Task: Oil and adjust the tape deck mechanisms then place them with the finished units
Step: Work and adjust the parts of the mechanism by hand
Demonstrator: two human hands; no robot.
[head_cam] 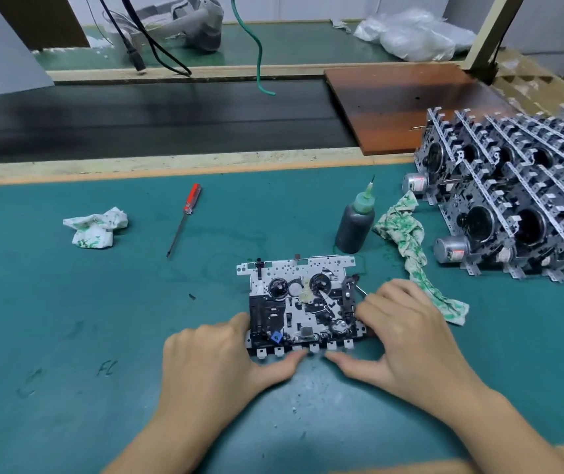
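From the head camera, a single tape deck mechanism (pixel 303 302), a flat white perforated metal plate carrying black reels and small levers, lies face up on the teal-green matted worktop (pixel 68 319), straight in front of the person. Both hands frame it. The left hand (pixel 219 357) has its fingers curled against the left edge and its thumb laid along the row of tabs at the near edge; the right hand (pixel 407 333) mirrors this, fingers bent onto the right edge and thumb along the near edge. Neither holds a tool, so this looks like steadying or working a lever on the plate, probably the adjusting step.

The dark plastic oil bottle with a green nozzle (pixel 356 224) stands upright just beyond the mechanism, within easy reach of the right hand, and a green-stained crumpled rag (pixel 410 241) trails beside it, likely for wiping drips. The red-handled screwdriver (pixel 184 217) lies well to the left, and a second crumpled stained rag (pixel 95 227) lies further left. The stacked rows of finished units (pixel 513 200) stand on edge at the right, near enough to receive this one.
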